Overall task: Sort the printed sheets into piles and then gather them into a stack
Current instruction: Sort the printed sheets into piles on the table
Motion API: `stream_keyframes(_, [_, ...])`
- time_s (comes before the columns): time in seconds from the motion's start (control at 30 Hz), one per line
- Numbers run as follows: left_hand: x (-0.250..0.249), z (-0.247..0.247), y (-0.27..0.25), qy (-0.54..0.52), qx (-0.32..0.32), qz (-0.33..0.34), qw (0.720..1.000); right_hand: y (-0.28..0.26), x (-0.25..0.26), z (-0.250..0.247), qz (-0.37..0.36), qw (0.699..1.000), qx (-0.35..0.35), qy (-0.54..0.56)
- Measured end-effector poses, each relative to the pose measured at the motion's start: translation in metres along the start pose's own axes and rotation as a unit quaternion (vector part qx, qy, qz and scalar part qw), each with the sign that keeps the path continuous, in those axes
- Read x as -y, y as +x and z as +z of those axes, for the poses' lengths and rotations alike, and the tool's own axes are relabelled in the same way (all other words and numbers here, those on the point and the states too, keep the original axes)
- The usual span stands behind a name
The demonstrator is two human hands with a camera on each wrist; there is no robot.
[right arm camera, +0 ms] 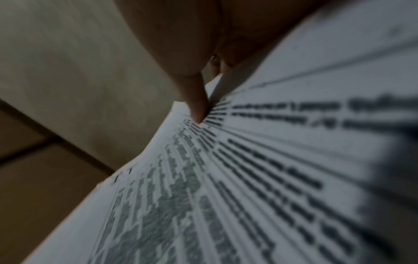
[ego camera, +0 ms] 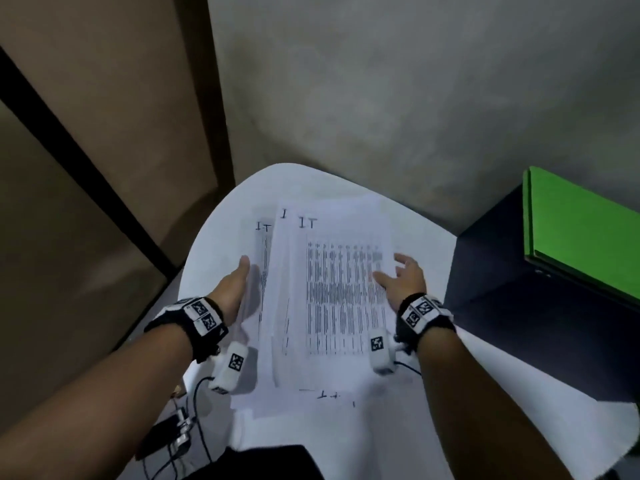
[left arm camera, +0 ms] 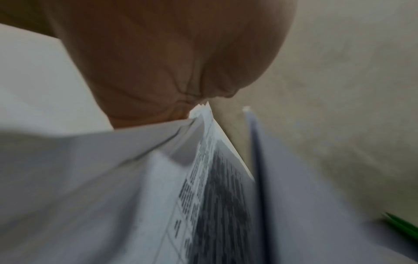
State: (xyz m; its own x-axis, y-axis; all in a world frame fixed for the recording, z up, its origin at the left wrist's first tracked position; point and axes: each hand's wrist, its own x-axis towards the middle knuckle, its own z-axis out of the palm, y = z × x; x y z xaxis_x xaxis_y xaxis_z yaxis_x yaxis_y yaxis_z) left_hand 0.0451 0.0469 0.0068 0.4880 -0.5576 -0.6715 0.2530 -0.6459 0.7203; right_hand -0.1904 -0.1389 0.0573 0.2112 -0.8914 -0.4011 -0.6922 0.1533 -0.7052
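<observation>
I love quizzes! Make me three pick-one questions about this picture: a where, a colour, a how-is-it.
1. Where is the green board? A on the floor B on the dark cabinet C on a chair
2. What colour is the table? A white B red C black
3. How are the papers? A rolled up B crumpled C flat, edges out of line
B: it lies atop the cabinet. A: bare white shows beside the papers. C: left hand and right hand flank a flat, uneven pile.

Black wrist straps (ego camera: 194, 320) are sitting behind the left grip (ego camera: 235, 282) and right grip (ego camera: 403, 275), each bearing white tags with black square codes; white camera pods (ego camera: 231, 370) are trailing thin black cables (ego camera: 194, 396).
</observation>
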Motion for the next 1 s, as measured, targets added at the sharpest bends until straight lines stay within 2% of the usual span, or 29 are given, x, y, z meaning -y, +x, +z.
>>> stream_keyframes(0.07, [0.004, 0.009, -0.002, 0.069, 0.024, 0.0, 0.997, -0.007, -0.014, 0.035, 0.026, 0.995, 0.056, -0.082])
stream_keyframes(0.13, [0.007, 0.018, -0.005, 0.182, -0.013, 0.028, 0.983, -0.015, -0.026, 0.065, 0.007, 0.988, 0.1, -0.118])
stream_keyframes(0.2, [0.008, 0.022, -0.007, 0.202, -0.06, 0.087, 0.974, -0.02, -0.037, 0.079, -0.002, 0.988, 0.086, -0.125])
stream_keyframes(0.27, [0.006, 0.018, -0.011, 0.16, -0.076, 0.134, 0.975, -0.02, -0.045, 0.073, 0.007, 0.99, 0.052, -0.132])
stream_keyframes(0.3, [0.003, 0.013, -0.01, 0.132, -0.065, 0.158, 0.976, -0.019, -0.046, 0.066, 0.009, 0.992, 0.046, -0.116])
stream_keyframes(0.37, [-0.011, -0.002, -0.018, 0.064, -0.036, 0.199, 0.977, -0.017, -0.041, 0.048, -0.004, 0.999, 0.053, -0.006])
stream_keyframes(0.47, [-0.046, -0.02, -0.039, -0.023, 0.003, 0.246, 0.969, -0.021, -0.007, 0.018, -0.048, 0.978, 0.072, 0.191])
stream_keyframes(0.53, [-0.074, -0.026, -0.056, -0.078, 0.018, 0.286, 0.955, -0.03, 0.026, -0.002, -0.106, 0.965, 0.064, 0.232])
stream_keyframes(0.6, [-0.096, -0.03, -0.072, -0.115, 0.016, 0.336, 0.935, -0.044, 0.055, -0.021, -0.169, 0.952, 0.029, 0.255])
stream_keyframes(0.7, [-0.108, -0.03, -0.082, -0.126, -0.023, 0.389, 0.912, -0.065, 0.075, -0.033, -0.243, 0.923, 0.02, 0.299])
stream_keyframes(0.77, [-0.098, -0.023, -0.076, -0.116, -0.045, 0.382, 0.916, -0.062, 0.069, -0.023, -0.221, 0.935, 0.025, 0.277])
stream_keyframes(0.83, [-0.075, -0.013, -0.062, -0.096, -0.052, 0.333, 0.937, -0.051, 0.055, -0.006, -0.168, 0.953, 0.024, 0.249])
stream_keyframes(0.93, [-0.047, 0.003, -0.041, -0.026, -0.05, 0.27, 0.961, -0.03, 0.032, 0.02, -0.106, 0.978, -0.005, 0.179])
stream_keyframes(1.0, [-0.043, 0.01, -0.034, -0.001, -0.082, 0.25, 0.965, -0.019, 0.014, 0.035, -0.076, 0.99, -0.033, 0.113])
